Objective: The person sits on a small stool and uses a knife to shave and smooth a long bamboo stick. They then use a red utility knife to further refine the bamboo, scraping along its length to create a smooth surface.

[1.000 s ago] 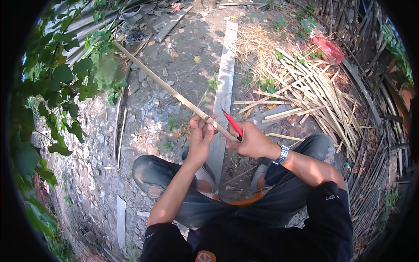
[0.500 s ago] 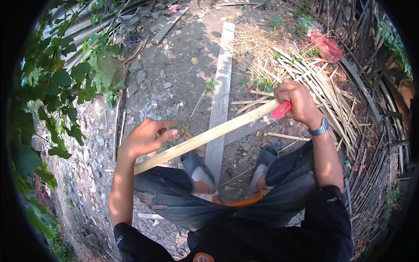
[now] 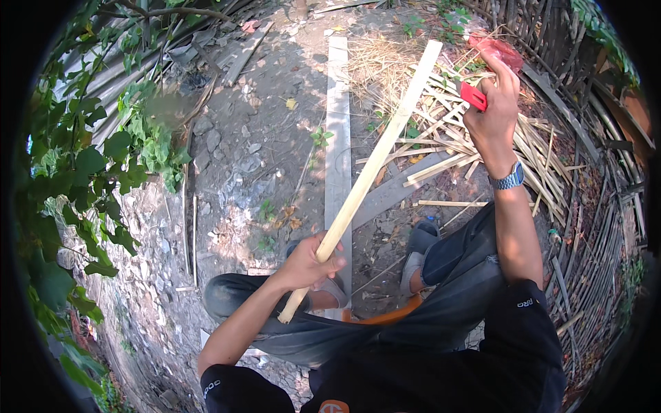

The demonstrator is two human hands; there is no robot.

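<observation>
Stony ground: 1 bamboo strip (image 3: pixel 372 168) in left hand (image 3: pixel 306 261), 1 red-handled knife (image 3: pixel 474 96) in right hand (image 3: pixel 492 113).

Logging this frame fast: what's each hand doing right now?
Left hand: closed around the bamboo strip.
Right hand: closed on a red-handled knife.

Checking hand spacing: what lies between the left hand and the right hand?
Head view: the pale bamboo stick, gripped by the left hand, crosses that stretch above a grey plank; the right hand holds a red-handled tool.
</observation>
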